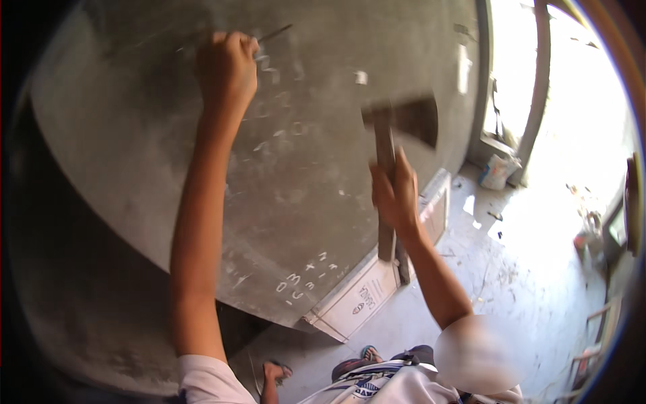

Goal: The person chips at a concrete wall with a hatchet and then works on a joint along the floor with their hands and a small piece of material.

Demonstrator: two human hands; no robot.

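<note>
Raised high at the upper left, my left hand (231,64) is closed round a thin dark rod (274,32), whose free end sticks out to the right in front of the grey wall (309,175). Whether the rod is a nail or a slim chisel cannot be made out. Lower and to the right, my right hand (396,195) grips the handle of a hatchet (404,121). Its dark, slightly blurred blade is up and points right, with the straight handle running down below my hand. The hatchet head is apart from the rod.
White chalk-like marks (303,279) cover parts of the wall. A white printed panel (363,296) stands along its foot. On the pale floor (464,269) lies scattered debris. A white sack (499,172) stands by the bright doorway (572,101). Sandalled feet (277,370) show below.
</note>
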